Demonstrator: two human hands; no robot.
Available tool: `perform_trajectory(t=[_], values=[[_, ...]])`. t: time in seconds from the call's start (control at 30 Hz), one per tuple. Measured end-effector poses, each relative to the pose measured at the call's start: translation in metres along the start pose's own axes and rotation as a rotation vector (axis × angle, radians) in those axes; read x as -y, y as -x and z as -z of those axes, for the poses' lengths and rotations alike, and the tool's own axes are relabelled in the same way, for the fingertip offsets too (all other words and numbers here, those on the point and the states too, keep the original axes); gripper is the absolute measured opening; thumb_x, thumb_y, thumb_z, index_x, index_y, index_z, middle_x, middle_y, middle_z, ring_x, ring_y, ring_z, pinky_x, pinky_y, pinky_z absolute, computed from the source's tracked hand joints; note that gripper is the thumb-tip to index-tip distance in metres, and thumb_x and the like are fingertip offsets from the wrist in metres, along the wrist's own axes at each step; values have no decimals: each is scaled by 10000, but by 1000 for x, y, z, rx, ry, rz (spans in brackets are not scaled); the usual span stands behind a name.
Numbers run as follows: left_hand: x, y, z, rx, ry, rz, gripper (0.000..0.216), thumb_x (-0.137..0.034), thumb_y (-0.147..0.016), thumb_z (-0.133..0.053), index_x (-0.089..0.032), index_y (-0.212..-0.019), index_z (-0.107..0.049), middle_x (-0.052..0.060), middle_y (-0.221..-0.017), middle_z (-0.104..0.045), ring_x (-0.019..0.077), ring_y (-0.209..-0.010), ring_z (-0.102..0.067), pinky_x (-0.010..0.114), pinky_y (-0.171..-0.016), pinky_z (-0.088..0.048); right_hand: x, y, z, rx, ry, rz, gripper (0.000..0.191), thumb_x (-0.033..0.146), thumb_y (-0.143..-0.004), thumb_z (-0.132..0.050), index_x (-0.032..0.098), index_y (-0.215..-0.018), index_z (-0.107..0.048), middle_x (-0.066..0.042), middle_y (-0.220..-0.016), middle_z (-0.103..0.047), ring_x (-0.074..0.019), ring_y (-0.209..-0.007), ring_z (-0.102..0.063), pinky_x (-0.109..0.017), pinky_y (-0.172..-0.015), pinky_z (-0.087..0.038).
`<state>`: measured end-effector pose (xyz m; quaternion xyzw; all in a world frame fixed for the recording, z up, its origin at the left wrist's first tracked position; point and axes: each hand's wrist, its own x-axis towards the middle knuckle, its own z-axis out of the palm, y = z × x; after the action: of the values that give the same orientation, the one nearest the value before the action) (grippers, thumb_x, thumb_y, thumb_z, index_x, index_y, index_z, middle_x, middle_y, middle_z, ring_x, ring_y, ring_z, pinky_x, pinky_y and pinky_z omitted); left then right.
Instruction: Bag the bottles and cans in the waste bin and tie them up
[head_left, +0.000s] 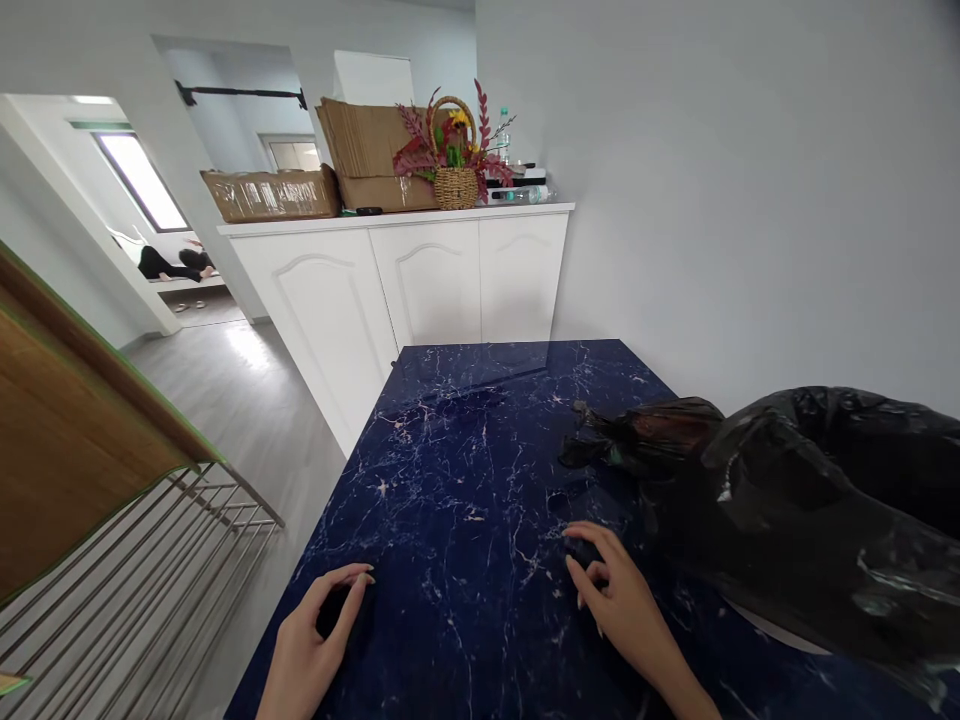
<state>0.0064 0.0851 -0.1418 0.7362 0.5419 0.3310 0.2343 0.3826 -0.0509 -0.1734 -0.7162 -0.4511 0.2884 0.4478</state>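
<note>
Black bag (795, 530): four o'clock, on blue tabletop (450, 480)
Left hand (311, 638): seven o'clock, loosely curled, empty
Right hand (621, 598): five o'clock, half open, empty, near bag

Black plastic bag (795, 520): crumpled, glossy; we see it on the table (450, 470), right side.
Small black bundle (667, 428): gathered end (589, 447) pointing left; we cannot tell whether it joins the bag.
</note>
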Motion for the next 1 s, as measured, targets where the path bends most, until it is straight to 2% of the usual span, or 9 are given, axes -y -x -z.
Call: perform_trajectory(t=[0.07,0.1,0.2,0.37,0.53,0.67,0.87,1.0], values=[[0,0,0,-1,-4,2,472,-700,-917,-636,-295,-1086,-808,39,-1088,-839,288,-1033,-805,349,-869,-669,7,-19,2,-110,83,36,443,551,-1014,-517,256,-1314,-656,-173,-1614,-378,-130,-691,-701,-357,-654,-633],[0,0,0,1,-6,0,476,-702,-918,-634,-293,-1085,-809,40,-1092,-839,290,-1039,-803,355,-885,-668,11,-29,3,-172,146,56,440,532,-1010,-509,253,-1318,-654,-172,-1675,-258,-135,-727,-715,-361,-645,-634],[0,-1,0,3,-23,-14,484,-708,-920,-631,-287,-1077,-812,46,-1094,-839,295,-1039,-803,366,-903,-667,20,-61,7,-326,352,91,461,484,-999,-489,251,-1376,-615,-159,-1729,-91,-170,-804,-734,-369,-588,-609],[6,-2,-2,-18,-36,-26,487,-715,-919,-626,-289,-1070,-807,41,-1069,-841,288,-1006,-811,359,-889,-672,15,-109,11,-395,584,-37,531,415,-976,-503,218,-1468,-541,-214,-1697,-111,-171,-735,-730,-400,-635,-587],[9,-1,-3,-8,-32,-21,460,-696,-922,-633,-300,-1083,-805,32,-1081,-839,288,-1027,-807,360,-904,-670,-4,-136,13,-442,631,-121,628,380,-975,-504,151,-1555,-428,-288,-1663,-148,-186,-705,-733,-418,-684,-582],[8,0,-2,13,-20,19,443,-691,-916,-644,-320,-1092,-807,21,-1111,-835,288,-1021,-810,330,-822,-684,-11,-143,9,-460,653,-122,603,411,-991,-481,158,-1537,-441,-273,-1621,-255,-210,-725,-733,-412,-662,-570],[5,-3,-2,9,-37,-8,451,-702,-910,-644,-312,-1061,-815,31,-1087,-837,294,-1031,-798,366,-905,-665,-18,-141,2,-468,668,-98,570,415,-996,-473,193,-1520,-466,-227,-1594,-306,-219,-811,-744,-384,-664,-557],[-4,-24,-5,120,-61,-69,434,-667,-952,-611,-304,-1097,-799,29,-1054,-825,247,-906,-777,325,-826,-643,-19,-142,0,-468,667,-83,542,410,-1002,-484,210,-1506,-486,-205,-1593,-309,-211,-837,-742,-365,-681,-549]])
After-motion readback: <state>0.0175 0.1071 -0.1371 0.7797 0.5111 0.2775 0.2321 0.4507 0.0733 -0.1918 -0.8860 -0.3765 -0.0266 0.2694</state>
